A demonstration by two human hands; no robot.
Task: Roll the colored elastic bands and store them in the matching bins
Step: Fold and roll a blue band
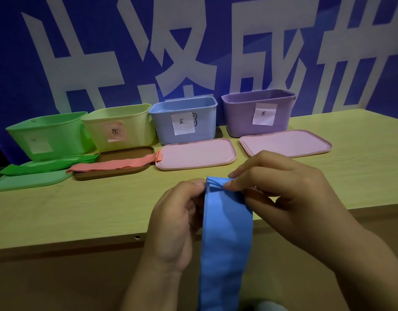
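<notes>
A blue elastic band (225,232) hangs down over the table's front edge, its top end rolled a little. My left hand (173,216) pinches the left side of that rolled end, and my right hand (281,194) pinches the right side. Four bins stand in a row at the back: green (47,135), yellow (119,129), blue (184,120) and purple (258,113), each with a paper label. A green band (47,167) lies on a green lid (30,182). A pink band (117,166) lies across a brown lid (113,171).
Two pink lids lie flat in front of the blue bin (195,157) and the purple bin (285,142). The wooden table (81,207) ends at a front edge near my wrists. A blue wall with large white characters (193,41) rises behind the bins.
</notes>
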